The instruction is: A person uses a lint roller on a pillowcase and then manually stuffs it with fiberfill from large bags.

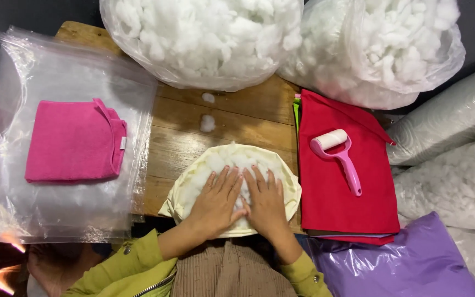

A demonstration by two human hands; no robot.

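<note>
On the tabletop [177, 146] edge nearest you, your left grip [217, 201] and right grip [266, 202] lie side by side, fingers spread flat, pressing white stuffing [232, 162] into the cream cover [281, 176]. Right of them, a pink lint roller [339, 157] rests on red fabric [331, 198].

Pink cloth [74, 141] on clear plastic sheets [56, 71], nine o'clock. Two clear bags of white stuffing [204, 38], twelve and one o'clock. Red fabric [339, 192] with pink lint roller [339, 154] atop, three o'clock. Purple bag [408, 264], five o'clock. Wooden table [259, 110].
</note>
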